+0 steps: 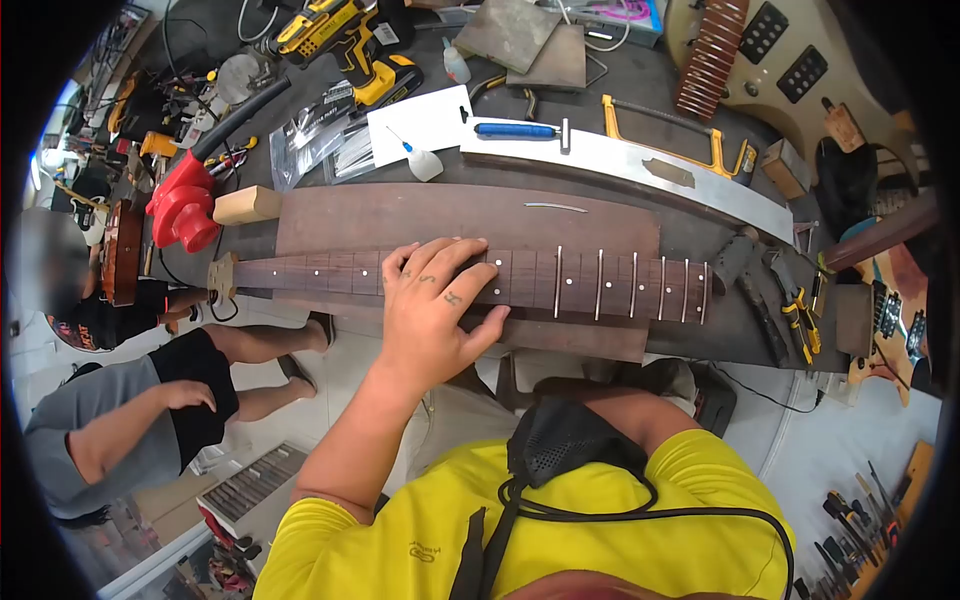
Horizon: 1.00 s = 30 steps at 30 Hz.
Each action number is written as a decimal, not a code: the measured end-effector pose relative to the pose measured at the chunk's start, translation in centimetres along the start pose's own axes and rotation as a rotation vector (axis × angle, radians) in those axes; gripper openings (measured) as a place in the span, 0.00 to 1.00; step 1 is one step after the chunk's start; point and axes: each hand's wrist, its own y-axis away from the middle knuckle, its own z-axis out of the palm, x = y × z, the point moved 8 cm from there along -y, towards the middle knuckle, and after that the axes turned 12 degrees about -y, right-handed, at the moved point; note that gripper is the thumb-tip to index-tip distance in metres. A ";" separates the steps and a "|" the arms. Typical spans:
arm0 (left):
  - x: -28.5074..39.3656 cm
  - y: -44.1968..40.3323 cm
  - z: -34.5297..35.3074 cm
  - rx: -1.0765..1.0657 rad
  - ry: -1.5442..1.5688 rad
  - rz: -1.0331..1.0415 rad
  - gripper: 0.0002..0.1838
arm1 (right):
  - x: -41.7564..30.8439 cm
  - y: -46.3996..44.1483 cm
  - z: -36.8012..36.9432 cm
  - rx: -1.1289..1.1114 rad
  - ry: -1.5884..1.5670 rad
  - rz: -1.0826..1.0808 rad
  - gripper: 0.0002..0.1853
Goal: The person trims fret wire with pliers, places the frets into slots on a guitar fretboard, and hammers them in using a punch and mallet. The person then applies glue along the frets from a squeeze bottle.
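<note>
Red blower: lying at the left end of the table, nozzle pointing away.
Wooden block: sitting just right of the blower.
Guitar neck: lying fretboard-up across the brown mat, its narrow end projecting past the mat's left edge; judged risk, tipping or swivelling if force is landing on that overhang.
Left hand: resting palm down over mid-neck, forearm slanting up from lower left, elbow bending outward.
Fingers: spreading and curving over the fretboard, thumb lying toward the near edge; not clenching; cannot tell whether they are gripping the neck.
Loose fret wire: lying on the mat beyond the neck; judged risk, denting wood if slipping underneath.
Fitted frets: crossing the wide end, seemingly overhanging its edges; likely scratching skin if the hand is sliding right.
Right arm: angling below the table's near edge; right hand hiding from view.
Hammer: lying just beyond the wide end; judged risk, marring it if nudged.
</note>
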 end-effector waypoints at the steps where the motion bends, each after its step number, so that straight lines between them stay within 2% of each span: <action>1: 0.3 0.1 -0.1 0.017 -0.009 0.011 0.25 | 0.2 -0.8 -0.5 -0.027 -0.001 -0.015 0.40; 7: 0.9 -0.8 -1.0 0.065 -0.024 0.014 0.20 | 2.0 -4.6 -3.7 -0.158 -0.039 -0.072 0.43; 9: -0.2 -2.0 0.3 -0.063 0.077 -0.015 0.14 | 2.5 -5.6 -4.6 -0.174 -0.045 -0.079 0.44; 10: 0.0 -3.6 0.3 -0.043 0.129 -0.005 0.10 | 2.6 -5.9 -4.8 -0.181 -0.052 -0.086 0.44; 12: 0.9 -7.4 1.6 -0.181 0.185 0.043 0.10 | 2.9 -5.7 -5.6 -0.181 -0.064 -0.099 0.45; 15: 2.1 -11.0 4.1 -0.153 0.031 0.166 0.11 | 2.9 -3.8 -7.6 -0.112 -0.064 -0.107 0.46; 17: 2.3 -11.7 6.9 -0.447 -0.198 0.164 0.12 | 2.4 -1.5 -10.7 0.180 -0.259 -0.215 0.43; 18: 2.2 -12.1 7.2 -0.440 -0.202 0.173 0.12 | 2.6 -0.2 -10.7 0.192 -0.259 -0.216 0.43; 20: 1.5 -12.5 8.2 -0.458 -0.209 0.193 0.12 | 1.8 5.4 -13.1 0.412 -0.454 -0.395 0.35; 25: 0.9 -12.2 5.3 -0.238 -0.115 0.094 0.08 | 3.0 17.6 -13.4 0.593 -0.583 -0.381 0.30; 27: 1.5 -9.8 -1.4 0.150 0.326 0.017 0.07 | 3.1 22.7 -13.4 0.615 -0.579 -0.427 0.28; 29: 0.7 -5.8 -2.2 0.032 1.018 -0.312 0.08 | 1.2 28.4 -13.0 0.569 -0.605 -0.489 0.25; 30: 1.6 -3.3 -2.9 0.022 1.186 -0.367 0.08 | -0.8 31.7 -13.4 0.584 -0.554 -0.542 0.23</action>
